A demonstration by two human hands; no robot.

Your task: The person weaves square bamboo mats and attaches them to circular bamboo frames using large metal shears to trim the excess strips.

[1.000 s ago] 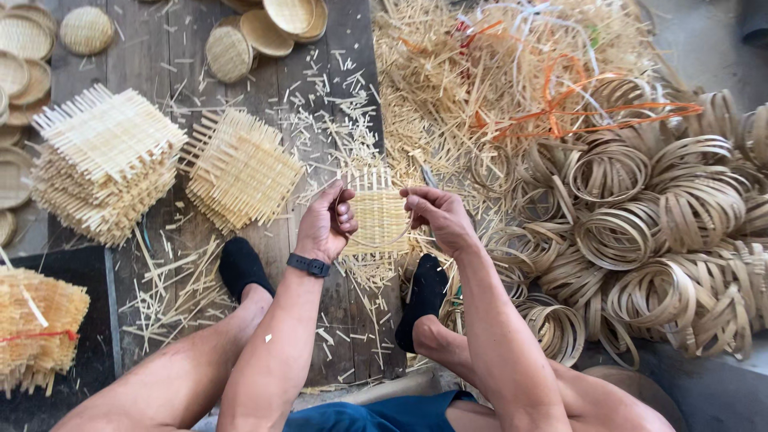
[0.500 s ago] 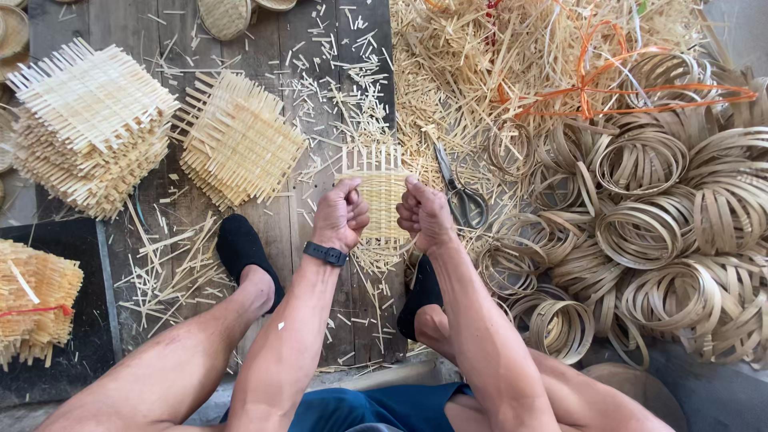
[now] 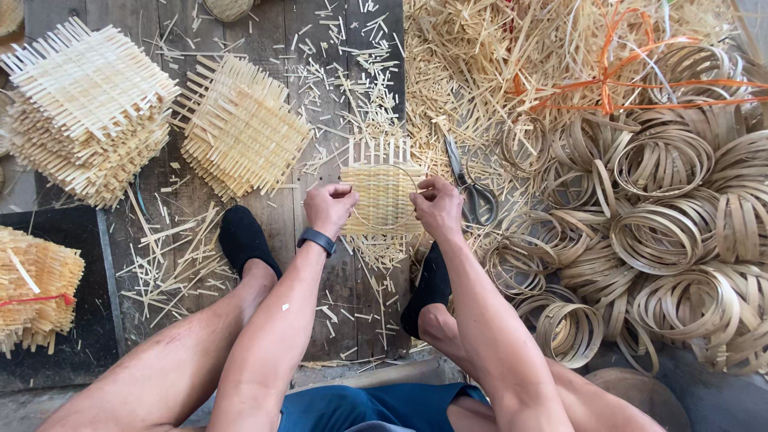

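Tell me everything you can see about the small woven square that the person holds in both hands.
The small pale-yellow woven square mat looks made of flat bamboo-like strips, interlaced closely in the middle. Loose strip ends stick out along its top edge like a comb, and more ends hang below. It is held flat, facing the camera, above the dark wooden plank floor. The left hand grips its left edge and the right hand its right edge. A thin curved strip seems to arc across its face, though it is hard to follow.

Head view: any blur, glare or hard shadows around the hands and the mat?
Head view: soft, even daylight, no glare; only faint shadows under the woven mat; left hand and right hand sharp, no motion blur; the bamboo rings stay in focus out to the frame's right edge.
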